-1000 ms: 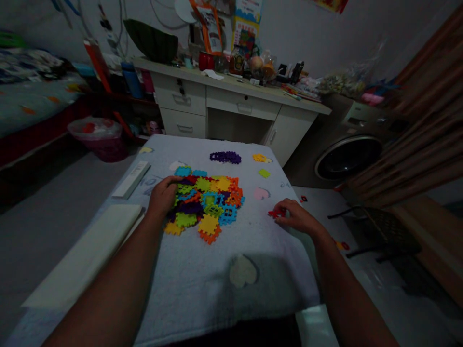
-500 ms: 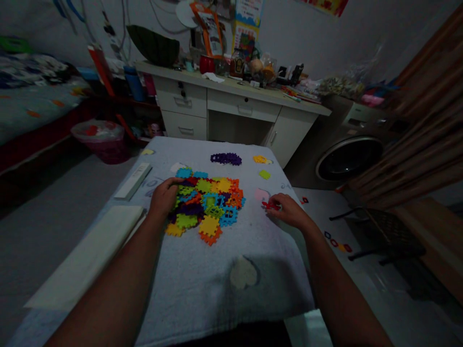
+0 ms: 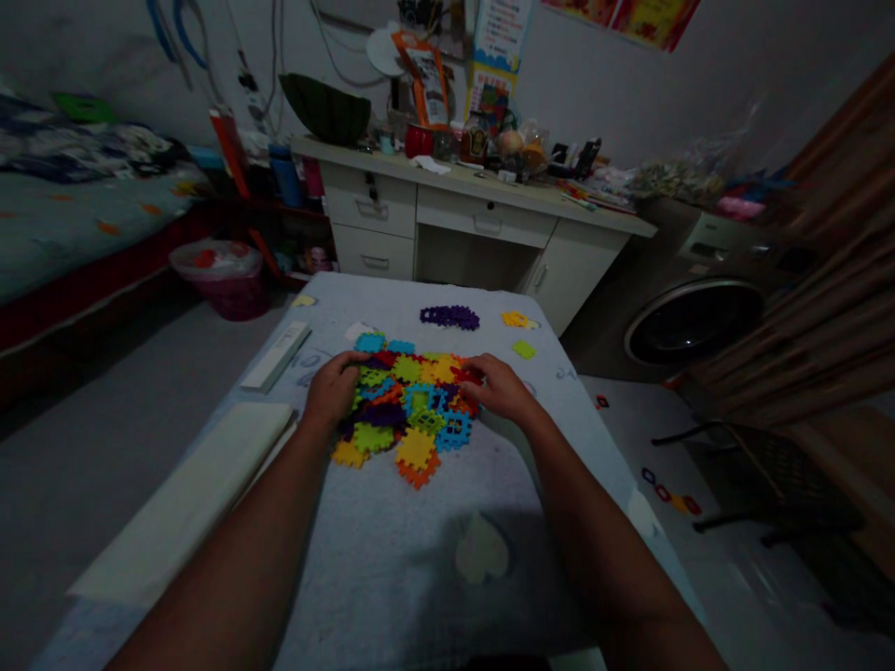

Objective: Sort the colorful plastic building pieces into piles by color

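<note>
From here I see the right hand (image 3: pixel 502 388) pinching a red tile (image 3: pixel 467 376) above the right edge of the heap of tiles (image 3: pixel 420 399), the left hand (image 3: pixel 331 391) touching its left edge, whether gripping I cannot tell, and a careless push could perhaps make the loosely overlapping pieces slide.

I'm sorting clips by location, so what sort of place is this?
Probably a room in someone's home, perhaps a bedroom: what looks like a bed on the left, a cluttered desk straight ahead and a washing machine on the right.
</note>
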The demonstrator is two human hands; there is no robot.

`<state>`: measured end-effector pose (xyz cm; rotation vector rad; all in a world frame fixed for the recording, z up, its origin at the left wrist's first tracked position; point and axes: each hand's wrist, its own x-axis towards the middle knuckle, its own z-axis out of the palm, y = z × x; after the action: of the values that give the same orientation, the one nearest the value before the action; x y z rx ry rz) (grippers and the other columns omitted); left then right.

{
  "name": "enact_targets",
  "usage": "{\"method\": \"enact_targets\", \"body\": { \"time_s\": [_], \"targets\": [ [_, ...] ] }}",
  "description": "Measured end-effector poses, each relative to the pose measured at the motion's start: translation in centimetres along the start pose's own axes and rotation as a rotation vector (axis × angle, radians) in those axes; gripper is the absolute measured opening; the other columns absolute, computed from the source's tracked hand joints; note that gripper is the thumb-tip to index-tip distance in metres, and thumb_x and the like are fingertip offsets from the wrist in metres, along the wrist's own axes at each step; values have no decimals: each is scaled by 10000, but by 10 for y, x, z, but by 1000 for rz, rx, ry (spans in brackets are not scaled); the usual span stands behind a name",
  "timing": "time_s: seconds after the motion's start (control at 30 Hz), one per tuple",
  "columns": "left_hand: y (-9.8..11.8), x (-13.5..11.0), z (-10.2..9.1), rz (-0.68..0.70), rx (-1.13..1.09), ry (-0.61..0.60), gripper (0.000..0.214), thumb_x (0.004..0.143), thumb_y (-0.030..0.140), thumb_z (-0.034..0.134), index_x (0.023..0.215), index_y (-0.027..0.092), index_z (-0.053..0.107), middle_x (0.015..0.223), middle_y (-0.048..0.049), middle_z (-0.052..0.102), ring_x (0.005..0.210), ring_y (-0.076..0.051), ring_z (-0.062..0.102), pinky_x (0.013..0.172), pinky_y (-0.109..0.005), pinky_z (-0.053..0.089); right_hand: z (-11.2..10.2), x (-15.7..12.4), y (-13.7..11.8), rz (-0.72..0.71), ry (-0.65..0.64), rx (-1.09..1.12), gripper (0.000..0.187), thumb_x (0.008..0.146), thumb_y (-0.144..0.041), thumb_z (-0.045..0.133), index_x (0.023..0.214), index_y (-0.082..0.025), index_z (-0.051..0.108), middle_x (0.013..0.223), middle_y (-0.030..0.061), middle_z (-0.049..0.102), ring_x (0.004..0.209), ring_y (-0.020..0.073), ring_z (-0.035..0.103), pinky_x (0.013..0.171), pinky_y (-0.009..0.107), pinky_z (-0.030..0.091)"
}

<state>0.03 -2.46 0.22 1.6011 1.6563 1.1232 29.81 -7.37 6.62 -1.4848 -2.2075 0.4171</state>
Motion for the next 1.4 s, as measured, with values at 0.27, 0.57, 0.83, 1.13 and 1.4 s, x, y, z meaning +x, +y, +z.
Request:
{"method": "enact_targets", "body": {
  "time_s": [0.27, 0.57, 0.83, 1.13, 1.4],
  "targets": [
    [1, 0, 0, -9, -2, -4, 449, 706, 302, 449, 1058, 221, 715, 1078, -36, 726, 1015, -264, 635, 909, -359, 470, 12, 36, -11, -37, -20, 73, 207, 899, -269, 615, 1074, -183, 684, 994, 64, 679, 899, 178, 597, 835, 302, 437],
    [-2, 0, 0, 8, -9, -4, 441, 728, 301, 451, 1072, 222, 715, 1134, -38, 720, 1046, -262, 640, 980, -371, 457, 26, 59, 5, 159, 49, -26, 237, 880, -223, 601, 1093, -180, 695, 1158, 103, 695, 1059, 230, 613, 979, 374, 426],
    [1, -2, 0, -3, -1, -13, 459, 721, 302, 440, 1081, 216, 710, 1106, -36, 725, 1017, -253, 642, 954, -366, 466, 41, 81, -4, 299, -109, -203, 426, 855, -451, 609, 1207, -215, 651, 1195, 107, 682, 1119, 291, 592, 970, 410, 425],
    [0, -1, 0, 3, 10, 3, 449, 715, 297, 453, 1070, 230, 719, 1054, -27, 737, 961, -251, 654, 892, -357, 493, 45, 81, 8, 110, 81, 20, 466, 740, -291, 712, 1193, -217, 631, 1183, 87, 610, 1132, 259, 541, 999, 429, 422],
    [-3, 0, 1, 9, 1, 3, 432, 736, 304, 459, 1078, 229, 712, 1115, -28, 727, 1034, -259, 647, 959, -375, 473, -2, 64, 71, 110, 389, 207, 363, 737, -307, 660, 1082, -194, 652, 1121, 90, 630, 953, 215, 595, 875, 378, 489]
  ]
}}
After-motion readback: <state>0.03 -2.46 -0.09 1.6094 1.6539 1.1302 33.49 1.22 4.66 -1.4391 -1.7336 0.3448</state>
